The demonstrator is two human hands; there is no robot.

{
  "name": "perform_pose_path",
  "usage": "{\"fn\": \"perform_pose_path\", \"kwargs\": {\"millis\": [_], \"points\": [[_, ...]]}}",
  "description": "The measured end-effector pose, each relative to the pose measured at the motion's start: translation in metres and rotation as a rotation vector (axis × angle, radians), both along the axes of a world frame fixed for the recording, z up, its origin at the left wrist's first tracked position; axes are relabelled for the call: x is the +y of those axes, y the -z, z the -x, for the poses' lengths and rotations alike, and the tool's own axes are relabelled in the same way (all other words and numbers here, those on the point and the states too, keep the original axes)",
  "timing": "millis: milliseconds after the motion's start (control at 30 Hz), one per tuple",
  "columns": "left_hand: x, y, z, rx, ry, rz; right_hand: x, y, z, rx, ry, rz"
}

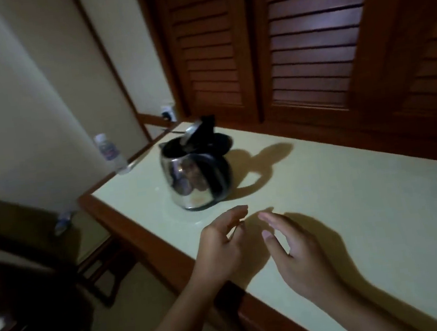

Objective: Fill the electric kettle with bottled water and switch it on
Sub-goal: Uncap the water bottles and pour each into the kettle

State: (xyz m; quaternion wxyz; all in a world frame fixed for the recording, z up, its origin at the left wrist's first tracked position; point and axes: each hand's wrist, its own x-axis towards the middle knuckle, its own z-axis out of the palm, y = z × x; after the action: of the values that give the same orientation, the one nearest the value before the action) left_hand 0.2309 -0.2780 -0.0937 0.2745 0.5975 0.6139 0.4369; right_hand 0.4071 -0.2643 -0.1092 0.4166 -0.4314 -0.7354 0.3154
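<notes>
The steel kettle (190, 177) stands upright on the pale counter (337, 206), towards its far left end. Its lid (193, 132) is tipped up and open. The black handle (214, 175) curves down the side facing the person, and the pouring lip looks to face away, towards the left wall. A black round base (221, 142) lies just behind it; whether the two touch, I cannot tell.

Nearer the person, both hands hover low over the counter, side by side and apart. The left hand (219, 246) has its fingers loosely curved and the right hand (301, 257) has its fingers nearly straight, palms turned towards each other. Neither holds anything. Nothing stands between them and the kettle.

A clear water bottle (110, 153) stands upright at the counter's left edge, apart from the kettle. Past it a wall socket (167, 112) shows, and louvred wooden doors (307, 48) run along the back. A dark chair (31, 266) sits below on the left.
</notes>
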Motion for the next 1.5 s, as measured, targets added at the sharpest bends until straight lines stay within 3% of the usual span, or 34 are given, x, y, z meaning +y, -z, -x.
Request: {"fn": "perform_pose_path", "kwargs": {"millis": [200, 367, 633, 867, 967, 1233, 1400, 1500], "points": [[-0.025, -0.004, 0.119, 0.014, -0.167, -0.040, 0.001, 0.000, 0.125, 0.002, -0.180, -0.028], [-0.007, -0.003, 0.226, 0.043, -0.215, -0.072, 0.026, -0.001, 0.229, -0.113, -0.196, -0.063], [0.099, 0.000, 0.376, 0.054, -0.339, -0.094, 0.093, 0.009, 0.353, -0.636, -0.076, -0.077], [0.181, -0.011, 0.408, -0.151, -0.299, 0.040, 0.097, 0.017, 0.365, -0.892, -0.013, -0.045], [0.197, -0.013, 0.411, -0.236, -0.240, 0.043, 0.097, 0.016, 0.366, -0.852, 0.002, -0.033], [0.182, -0.008, 0.409, -0.116, -0.154, -0.099, 0.092, -0.018, 0.365, -0.501, 0.156, -0.138], [0.123, -0.025, 0.376, -0.057, 0.170, -0.159, 0.090, -0.079, 0.359, -0.312, 0.276, -0.236], [0.096, -0.035, 0.354, -0.062, 0.337, -0.145, 0.084, -0.111, 0.348, -0.394, 0.279, -0.278]]}}
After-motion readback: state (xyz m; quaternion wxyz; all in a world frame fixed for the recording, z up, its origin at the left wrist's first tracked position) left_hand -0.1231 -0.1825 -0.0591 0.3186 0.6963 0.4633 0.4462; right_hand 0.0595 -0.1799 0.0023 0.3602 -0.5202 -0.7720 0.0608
